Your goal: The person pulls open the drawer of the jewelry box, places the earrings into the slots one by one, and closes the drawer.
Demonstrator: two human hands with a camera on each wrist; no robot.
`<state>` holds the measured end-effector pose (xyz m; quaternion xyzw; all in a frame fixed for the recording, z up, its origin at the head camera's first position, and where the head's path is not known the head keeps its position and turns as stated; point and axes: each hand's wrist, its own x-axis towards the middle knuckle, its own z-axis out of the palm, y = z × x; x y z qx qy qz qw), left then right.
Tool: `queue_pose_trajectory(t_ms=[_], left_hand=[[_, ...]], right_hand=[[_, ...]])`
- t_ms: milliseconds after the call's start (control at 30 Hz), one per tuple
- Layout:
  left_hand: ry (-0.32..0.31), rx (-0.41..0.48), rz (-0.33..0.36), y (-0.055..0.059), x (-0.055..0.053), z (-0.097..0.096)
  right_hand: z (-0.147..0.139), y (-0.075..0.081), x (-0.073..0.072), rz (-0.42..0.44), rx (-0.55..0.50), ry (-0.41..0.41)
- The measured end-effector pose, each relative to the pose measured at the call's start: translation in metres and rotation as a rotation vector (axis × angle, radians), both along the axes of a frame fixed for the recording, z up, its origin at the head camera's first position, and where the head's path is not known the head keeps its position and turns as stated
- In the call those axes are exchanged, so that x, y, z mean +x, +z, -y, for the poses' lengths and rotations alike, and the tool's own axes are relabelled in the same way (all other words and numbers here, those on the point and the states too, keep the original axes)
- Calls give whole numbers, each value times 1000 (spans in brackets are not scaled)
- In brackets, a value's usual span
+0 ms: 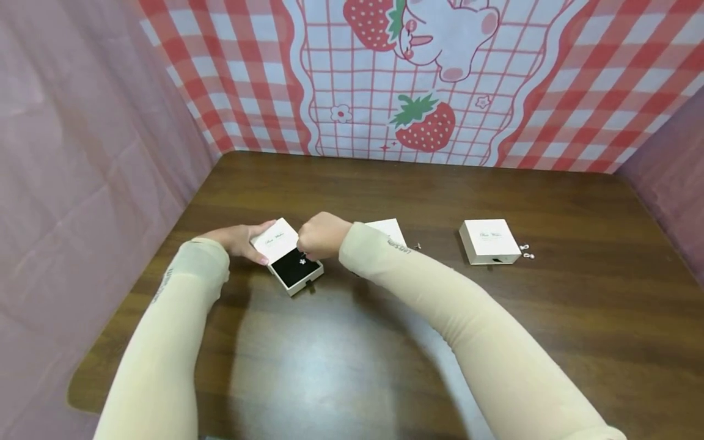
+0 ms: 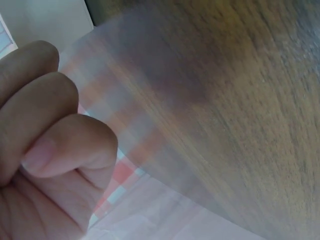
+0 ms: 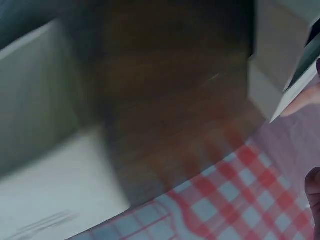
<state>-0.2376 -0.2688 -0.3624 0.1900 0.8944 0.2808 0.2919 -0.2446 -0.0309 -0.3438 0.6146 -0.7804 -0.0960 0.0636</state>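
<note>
My left hand grips a white jewellery box from its left side, thumb along the near edge. Out of the box's sleeve slides a drawer with a black pad, its front pointing toward the lower right. Over the drawer's right part is my right hand, fingers curled and pointing down. At its fingertips shows a small silver flower-shaped earring against the black pad, pinched at its upper end. The left wrist view shows curled left fingers with a white surface behind them.
A second white box is partly hidden behind the right forearm, with a small earring beside it. Farther right stands a third white box with two small earrings at its right side. A checked cloth backs the wooden table.
</note>
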Motion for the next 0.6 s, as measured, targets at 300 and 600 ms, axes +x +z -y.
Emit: queue_pose_trajectory(t_ms=[300,600], left_hand=[[15,-7,-4,-3,-2,4],[15,-17,6,-3,-1,2]], right_hand=[[29,-2,10,-14,79,13],[31,-13,13,-68,106,27]])
